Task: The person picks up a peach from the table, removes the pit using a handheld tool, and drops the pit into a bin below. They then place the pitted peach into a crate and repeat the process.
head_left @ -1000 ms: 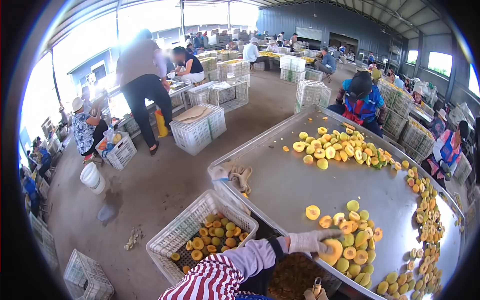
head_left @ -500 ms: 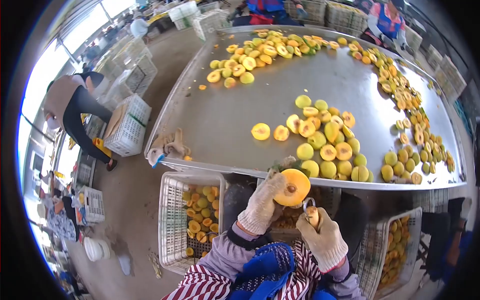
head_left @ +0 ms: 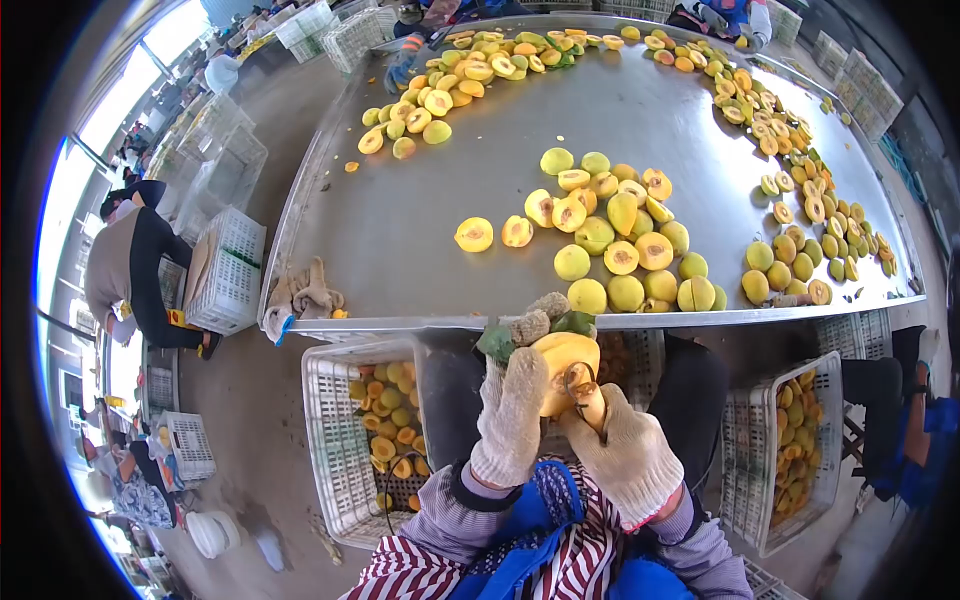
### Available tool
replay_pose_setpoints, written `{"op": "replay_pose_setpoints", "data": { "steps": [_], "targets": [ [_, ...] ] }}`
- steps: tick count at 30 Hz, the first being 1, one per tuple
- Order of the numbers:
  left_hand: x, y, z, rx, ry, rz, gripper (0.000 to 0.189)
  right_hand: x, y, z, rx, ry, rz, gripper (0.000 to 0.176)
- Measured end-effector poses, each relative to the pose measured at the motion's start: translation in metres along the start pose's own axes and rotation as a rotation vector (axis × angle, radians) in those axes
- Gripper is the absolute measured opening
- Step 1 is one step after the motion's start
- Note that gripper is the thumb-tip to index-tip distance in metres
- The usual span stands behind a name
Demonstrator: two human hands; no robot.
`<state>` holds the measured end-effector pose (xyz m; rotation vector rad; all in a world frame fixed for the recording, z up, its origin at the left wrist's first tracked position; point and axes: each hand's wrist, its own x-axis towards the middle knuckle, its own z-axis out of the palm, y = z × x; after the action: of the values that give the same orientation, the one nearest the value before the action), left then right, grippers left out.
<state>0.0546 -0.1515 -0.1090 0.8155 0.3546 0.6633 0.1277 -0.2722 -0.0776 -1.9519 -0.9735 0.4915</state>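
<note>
My left hand [head_left: 512, 415], in a knitted work glove, is closed around a yellow peach half [head_left: 563, 352] just below the table's front edge. Green leaf pieces show by its fingertips. In my gloved right hand [head_left: 632, 458] is a pitting knife [head_left: 592, 408] with a pale handle and a curved metal loop. The loop is against the peach half, whose cut side is partly covered by the tool. Beyond my hands, a pile of whole and halved peaches [head_left: 622, 258] lies on the metal table [head_left: 400, 260].
A white crate [head_left: 318, 440] of peach halves stands left of my legs, another crate [head_left: 745, 470] to the right. Loose gloves [head_left: 312, 292] lie on the table's left corner. More peaches line its far and right sides. A co-worker's gloved hand [head_left: 402, 65] reaches over the far left.
My hands have come together, and the pitting knife's loop has moved onto the peach half, which has tilted. The view has shifted, and a co-worker's hand has appeared at the far left pile.
</note>
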Motion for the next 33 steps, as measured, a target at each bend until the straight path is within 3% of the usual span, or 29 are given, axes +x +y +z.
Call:
{"op": "replay_pose_setpoints", "data": {
  "steps": [3,5,7,9,11,13,14,15,16,18,20,21,23,24,28,29,31,32,33],
  "targets": [
    [-0.008,-0.003,0.009,0.147,0.041,0.141,0.055,-0.004,0.001,0.000,0.084,-0.029,0.033,0.020],
    [-0.013,-0.006,0.006,0.468,-0.033,0.306,0.065,-0.006,0.000,-0.002,0.157,-0.049,0.055,0.018],
    [-0.008,-0.008,0.000,0.477,-0.092,0.335,0.061,-0.004,-0.005,-0.011,0.699,-0.280,0.471,0.017],
    [-0.002,-0.012,-0.010,0.774,-0.216,0.529,0.059,0.001,-0.008,-0.025,0.787,-0.359,0.577,0.018],
    [0.001,-0.010,-0.010,0.810,-0.262,0.539,0.060,0.003,-0.004,-0.035,0.873,-0.438,0.676,0.020],
    [0.006,0.000,0.000,0.805,-0.321,0.473,0.041,0.001,0.004,-0.037,0.903,-0.512,0.720,0.019],
    [0.003,0.007,0.003,0.456,-0.266,0.028,0.041,-0.001,0.002,-0.036,0.908,-0.507,0.722,0.019],
    [0.014,0.021,0.013,0.223,-0.357,-0.141,0.063,-0.004,-0.002,-0.033,0.801,-0.486,0.691,0.020],
    [0.015,0.024,0.009,0.260,-0.343,-0.190,0.065,-0.005,-0.004,-0.033,0.693,-0.466,0.657,0.021],
    [0.012,0.024,0.010,0.301,-0.340,-0.244,0.068,-0.006,-0.002,-0.035,0.797,-0.523,0.659,0.021],
    [-0.002,0.019,0.015,0.417,-0.246,-0.002,0.063,-0.007,0.002,-0.036,0.944,-0.636,0.675,0.021],
    [-0.002,0.015,0.010,0.417,-0.248,-0.007,0.063,-0.009,0.002,-0.036,0.948,-0.633,0.678,0.021],
    [0.002,0.002,-0.002,0.834,-0.333,0.475,0.057,-0.010,0.001,-0.035,1.003,-0.620,0.683,0.022],
    [0.000,0.004,0.005,0.829,-0.252,0.499,0.061,-0.011,0.004,-0.036,1.004,-0.617,0.685,0.022],
    [0.014,0.018,0.024,1.062,-0.337,0.664,0.050,-0.010,0.005,-0.038,1.036,-0.630,0.734,0.022],
    [0.017,0.023,0.026,1.061,-0.341,0.661,0.050,-0.010,0.003,-0.038,1.039,-0.599,0.793,0.022],
    [0.022,0.033,0.029,0.847,-0.287,-0.122,0.046,-0.009,0.006,-0.037,1.064,-0.599,0.794,0.023],
    [0.020,0.028,0.025,0.967,-0.327,0.082,0.046,-0.009,0.007,-0.037,1.093,-0.598,0.796,0.023],
    [0.018,0.022,0.024,0.967,-0.329,0.087,0.046,-0.009,0.006,-0.040,1.091,-0.596,0.791,0.023]
  ]
}}
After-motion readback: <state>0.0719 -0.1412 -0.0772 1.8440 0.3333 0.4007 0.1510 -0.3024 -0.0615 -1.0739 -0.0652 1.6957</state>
